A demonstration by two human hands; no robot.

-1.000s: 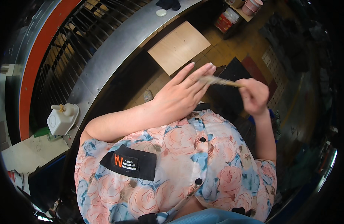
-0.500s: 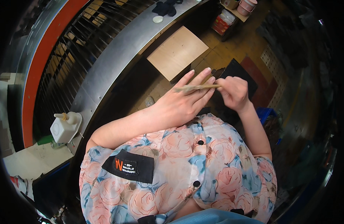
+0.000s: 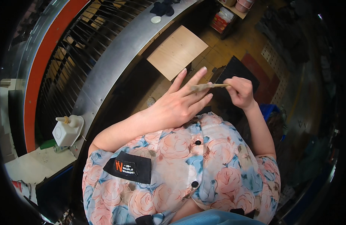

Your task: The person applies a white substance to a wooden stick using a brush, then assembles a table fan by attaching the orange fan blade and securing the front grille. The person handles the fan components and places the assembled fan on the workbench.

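My right hand [image 3: 240, 92] is closed on one end of a thin wooden stick [image 3: 207, 86], held level in front of my chest. My left hand [image 3: 180, 103] is spread flat with the fingers stretched out, and the stick's other end lies across its fingertips. Both hands hover over the floor, above a dark mat [image 3: 236, 71]. My flowered shirt [image 3: 180, 168] fills the lower half of the view.
A light plywood sheet [image 3: 177, 52] lies on the floor beside a curved grey metal frame [image 3: 116, 60] with a slatted grate and red rim. A white bottle [image 3: 66, 129] stands at the left. Boxes [image 3: 222, 20] sit at the top.
The stick has come down from a tilt to level, and my right hand has drawn closer to the left one. Both hands have shifted slightly left in the view.
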